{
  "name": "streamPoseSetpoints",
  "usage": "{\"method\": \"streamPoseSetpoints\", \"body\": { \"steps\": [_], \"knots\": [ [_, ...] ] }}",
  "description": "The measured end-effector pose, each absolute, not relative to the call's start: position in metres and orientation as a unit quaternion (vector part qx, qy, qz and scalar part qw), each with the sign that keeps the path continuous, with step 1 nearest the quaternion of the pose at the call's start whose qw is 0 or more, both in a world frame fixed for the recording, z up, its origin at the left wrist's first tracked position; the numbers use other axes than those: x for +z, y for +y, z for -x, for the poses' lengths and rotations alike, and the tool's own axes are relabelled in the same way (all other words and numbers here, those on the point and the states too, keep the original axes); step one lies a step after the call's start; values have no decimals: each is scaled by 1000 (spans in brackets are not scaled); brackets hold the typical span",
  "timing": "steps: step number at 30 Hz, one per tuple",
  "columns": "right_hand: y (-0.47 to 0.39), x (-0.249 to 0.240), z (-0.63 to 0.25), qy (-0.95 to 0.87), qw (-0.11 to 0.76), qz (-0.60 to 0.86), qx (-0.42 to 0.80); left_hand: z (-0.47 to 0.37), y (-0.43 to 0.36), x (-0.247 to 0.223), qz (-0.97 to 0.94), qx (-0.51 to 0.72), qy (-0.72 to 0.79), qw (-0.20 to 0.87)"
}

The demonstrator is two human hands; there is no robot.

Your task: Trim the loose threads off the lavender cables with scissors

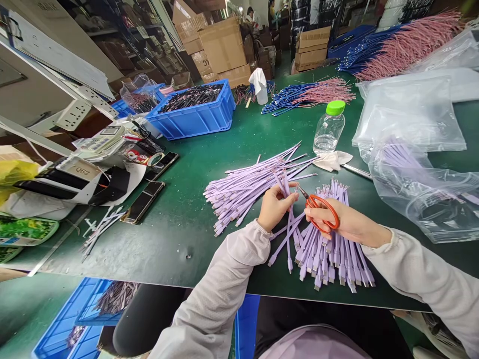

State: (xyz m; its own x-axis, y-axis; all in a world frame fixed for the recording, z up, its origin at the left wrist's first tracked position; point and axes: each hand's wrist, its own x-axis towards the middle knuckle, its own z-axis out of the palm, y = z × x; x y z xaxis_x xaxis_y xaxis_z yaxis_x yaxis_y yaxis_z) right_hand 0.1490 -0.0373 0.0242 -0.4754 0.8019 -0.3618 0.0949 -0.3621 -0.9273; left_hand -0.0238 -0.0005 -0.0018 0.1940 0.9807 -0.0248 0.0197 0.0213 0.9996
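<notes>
Between the thumb and fingers of my left hand (276,205) are a few purple cables (288,227), their thin ends pointing up and away. My right hand (346,222) has its fingers through the handles of orange scissors (318,212). The scissor tips are close to the left fingertips; whether they touch a cable end is too small to tell. One pile of purple cables (243,192) lies beyond my left hand. A second purple pile (337,254), connectors toward me, spreads under and in front of my right hand.
A green-capped bottle (329,129) stands behind a crumpled cloth (332,160) and tweezers (357,171). Plastic bags (411,114) lie at the right. Phones (144,202), a blue bin (194,112) and loose white pieces (101,229) are at the left. Blue and pink wires (307,95) lie farther back.
</notes>
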Motion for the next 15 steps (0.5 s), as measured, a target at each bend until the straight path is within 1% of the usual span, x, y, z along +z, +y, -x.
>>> {"method": "streamPoseSetpoints", "body": {
  "steps": [3, 7, 10, 15],
  "knots": [
    [-34, 26, -150, -527, 284, 478, 643, 23, -1, -1, -510, 441, 449, 586],
    [-29, 29, -154, -582, 347, 536, 503, 23, -1, -1, -482, 438, 436, 621],
    [-27, 27, -157, -621, 388, 545, 409, 22, -1, -2, -484, 432, 439, 621],
    [-25, 22, -160, -671, 435, 522, 295, 20, -2, -7, -527, 429, 439, 588]
  ]
}}
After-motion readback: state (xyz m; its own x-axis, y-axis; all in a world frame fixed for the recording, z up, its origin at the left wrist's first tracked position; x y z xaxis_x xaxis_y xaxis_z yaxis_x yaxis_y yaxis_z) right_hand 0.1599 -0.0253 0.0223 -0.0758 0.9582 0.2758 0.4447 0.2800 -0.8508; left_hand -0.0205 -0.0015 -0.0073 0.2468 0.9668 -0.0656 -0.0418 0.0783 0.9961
